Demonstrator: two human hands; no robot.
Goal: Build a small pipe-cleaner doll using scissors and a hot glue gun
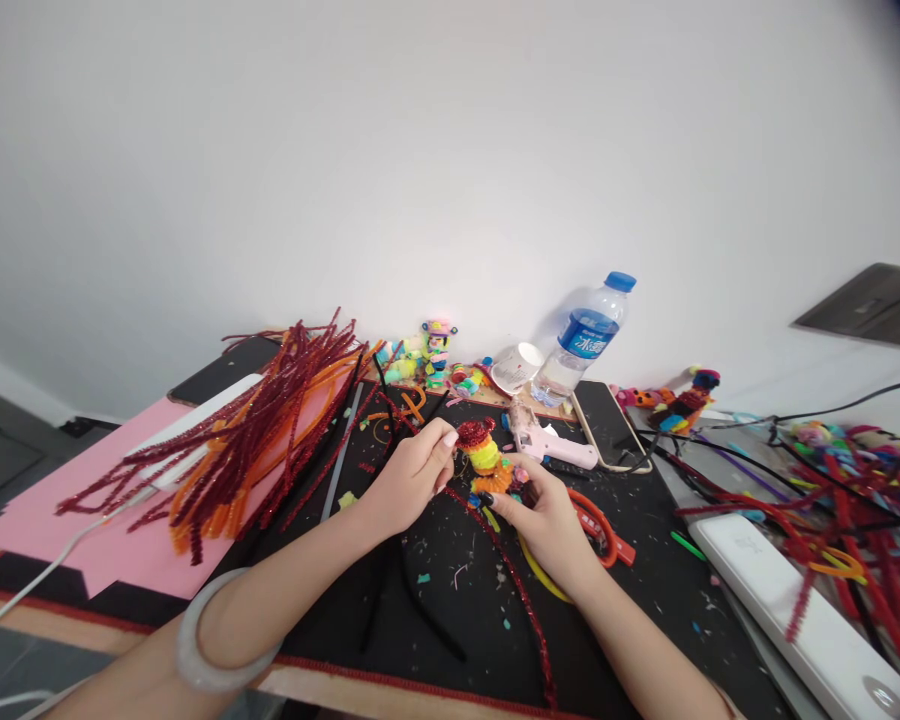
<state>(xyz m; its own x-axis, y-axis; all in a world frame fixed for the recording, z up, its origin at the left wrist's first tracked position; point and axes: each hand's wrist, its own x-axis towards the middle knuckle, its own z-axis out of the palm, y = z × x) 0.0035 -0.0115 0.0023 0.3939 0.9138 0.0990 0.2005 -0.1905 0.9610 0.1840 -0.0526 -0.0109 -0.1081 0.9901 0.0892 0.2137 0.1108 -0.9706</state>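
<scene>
A small figure [484,458] made of fuzzy pipe cleaners, with a dark red top, a yellow middle and an orange lower part, is up above the black mat [435,630]. My right hand [546,515] is closed around its lower end, thumb in front. On the left, my left hand [418,472] is closed in a pinch beside the red top. A dark red tinsel pipe cleaner [516,590] runs from its fingertips, under the figure and down to the mat's front; the exact pinch point is hidden. Black pipe cleaners [420,600] lie below my left hand.
Dark red and orange pipe cleaners [270,430] are heaped on pink sheets [60,500] at left. Behind stand a finished figure [436,350], a paper cup [517,367] and a water bottle [585,340]. A pink glue gun [555,443], phone [611,425] and white power strip [802,610] lie right.
</scene>
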